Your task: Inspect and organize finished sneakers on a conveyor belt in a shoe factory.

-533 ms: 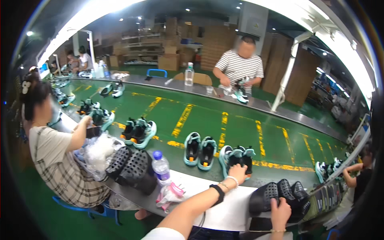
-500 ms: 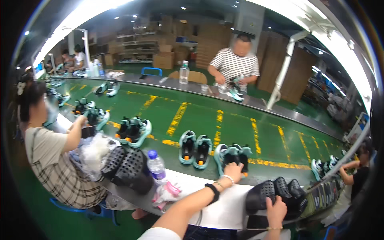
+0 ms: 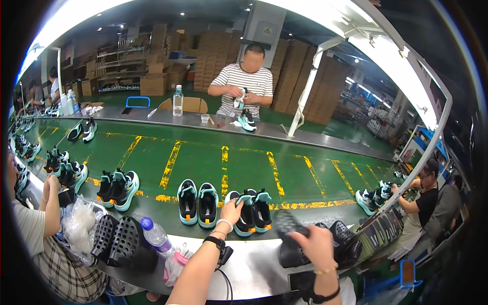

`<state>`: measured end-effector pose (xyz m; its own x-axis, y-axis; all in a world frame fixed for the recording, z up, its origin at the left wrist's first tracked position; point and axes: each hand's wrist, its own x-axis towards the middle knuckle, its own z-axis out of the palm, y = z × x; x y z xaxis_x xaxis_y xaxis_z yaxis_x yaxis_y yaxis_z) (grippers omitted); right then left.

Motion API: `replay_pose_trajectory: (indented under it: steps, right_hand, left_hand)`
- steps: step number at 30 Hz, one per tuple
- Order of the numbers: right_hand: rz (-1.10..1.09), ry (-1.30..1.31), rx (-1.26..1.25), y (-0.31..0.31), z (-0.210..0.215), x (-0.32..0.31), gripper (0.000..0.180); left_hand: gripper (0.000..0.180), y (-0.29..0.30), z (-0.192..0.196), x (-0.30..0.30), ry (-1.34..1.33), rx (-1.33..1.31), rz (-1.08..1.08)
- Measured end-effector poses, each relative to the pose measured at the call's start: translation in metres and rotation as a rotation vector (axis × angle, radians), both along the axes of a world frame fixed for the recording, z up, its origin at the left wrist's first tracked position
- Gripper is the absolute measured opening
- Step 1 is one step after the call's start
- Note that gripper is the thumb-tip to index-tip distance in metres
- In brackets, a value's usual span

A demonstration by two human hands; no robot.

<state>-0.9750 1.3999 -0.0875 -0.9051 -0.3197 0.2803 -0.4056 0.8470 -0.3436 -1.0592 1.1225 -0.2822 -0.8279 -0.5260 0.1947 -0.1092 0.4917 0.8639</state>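
At lower right, the right hand (image 3: 316, 247) grasped a black perforated form (image 3: 292, 226) (motion-blurred). At lower centre, the left hand (image 3: 230, 214) contacted grouped black-and-turquoise shoes (image 3: 245, 217); finger closure could not be determined. A striped-shirted person (image 3: 244, 79) occupied upper centre.

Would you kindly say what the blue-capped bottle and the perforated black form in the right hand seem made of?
The bottle looks like glossy clear plastic, being see-through. The perforated form could be matte rubber, foam or plastic: dull-surfaced, though blurred.
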Motion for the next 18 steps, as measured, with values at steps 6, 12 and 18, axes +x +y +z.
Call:
replay_pose_trajectory:
  steps: [6, 12, 18]
  right_hand:
    - [0.308, -0.088, 0.233, -0.142, -0.074, -0.093, 0.058]
    - [0.184, -0.016, 0.239, -0.199, -0.165, -0.102, 0.029]
    - [0.126, -0.068, 0.214, -0.211, -0.213, -0.141, 0.029]
  left_hand:
    - [0.064, -0.035, -0.01, 0.003, -0.159, 0.019, -0.066]
    - [0.076, -0.042, -0.033, -0.006, -0.116, -0.114, -0.206]
    - [0.079, -0.017, -0.022, 0.0, -0.14, 0.036, -0.039]
